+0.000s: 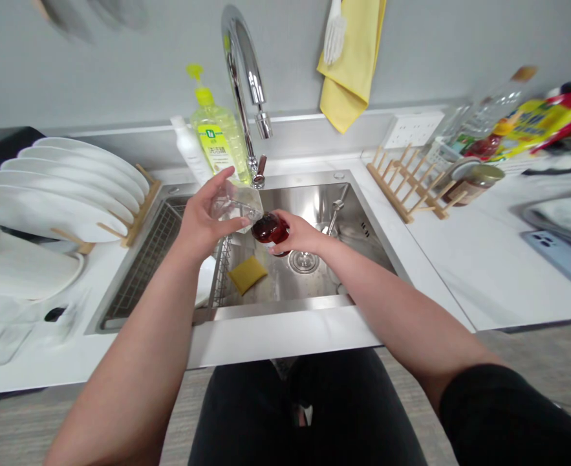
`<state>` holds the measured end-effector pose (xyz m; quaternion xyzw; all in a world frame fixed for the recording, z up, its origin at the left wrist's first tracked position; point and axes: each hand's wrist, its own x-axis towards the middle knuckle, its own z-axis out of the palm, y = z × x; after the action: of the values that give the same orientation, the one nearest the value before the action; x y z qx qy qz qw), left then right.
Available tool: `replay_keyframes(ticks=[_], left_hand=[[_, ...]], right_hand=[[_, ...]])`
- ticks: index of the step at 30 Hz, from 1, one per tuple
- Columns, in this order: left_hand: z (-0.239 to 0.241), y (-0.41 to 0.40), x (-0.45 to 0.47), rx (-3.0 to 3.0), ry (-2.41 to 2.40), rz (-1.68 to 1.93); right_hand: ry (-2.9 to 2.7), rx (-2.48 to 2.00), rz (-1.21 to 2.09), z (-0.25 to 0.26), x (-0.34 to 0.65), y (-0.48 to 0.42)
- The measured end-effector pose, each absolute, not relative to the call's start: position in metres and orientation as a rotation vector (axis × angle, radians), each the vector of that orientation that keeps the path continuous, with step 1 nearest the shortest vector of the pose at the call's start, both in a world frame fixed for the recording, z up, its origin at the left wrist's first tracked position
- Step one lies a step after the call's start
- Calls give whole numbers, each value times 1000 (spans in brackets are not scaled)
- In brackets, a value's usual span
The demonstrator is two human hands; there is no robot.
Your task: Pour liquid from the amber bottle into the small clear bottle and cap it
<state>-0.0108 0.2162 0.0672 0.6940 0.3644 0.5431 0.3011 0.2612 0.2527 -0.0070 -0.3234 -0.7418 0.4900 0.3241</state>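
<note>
Over the sink (357, 259), my left hand (202, 213) is closed around a clear, angular container (239, 206), which is tilted on its side. My right hand (297, 234) grips a dark red-brown bottle (269, 232) with a pale label. The bottle's top is close against the container's lower right end; whether the two touch, I cannot tell. Below them a yellow sponge (247, 275) lies on the sink floor, left of the drain (304, 261). The chrome faucet (239, 84) rises behind my hands, with no water visible at its spout.
White plates (47, 207) stand in a wooden rack at left, near a white pitcher (23, 265). Yellow-green dish soap (217, 139) stands behind the sink. To the right are a wooden rack (411, 181), a lidded jar (474, 184) and a phone (561, 255). A yellow cloth (350, 65) hangs above.
</note>
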Motion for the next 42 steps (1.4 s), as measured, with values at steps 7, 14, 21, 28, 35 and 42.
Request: replay_keyframes(ticks=[7, 14, 21, 28, 35, 42], left_hand=[[83, 213, -11, 1890, 1048, 1389], [97, 209, -6, 1898, 1101, 1354], [112, 212, -6, 1962, 1179, 1278], [126, 203, -2, 1986, 1229, 1238], [141, 194, 3, 2018, 1271, 1193], [159, 196, 12, 2099, 1310, 1124]], right_hand=[[-1954, -831, 1254, -8, 260, 254], [-1946, -826, 1225, -5, 259, 252], [-1904, -798, 1234, -2, 257, 251], [-1910, -780, 1210, 5, 257, 245], [-1907, -760, 1210, 8, 254, 241], [-1895, -748, 1208, 9, 254, 241]])
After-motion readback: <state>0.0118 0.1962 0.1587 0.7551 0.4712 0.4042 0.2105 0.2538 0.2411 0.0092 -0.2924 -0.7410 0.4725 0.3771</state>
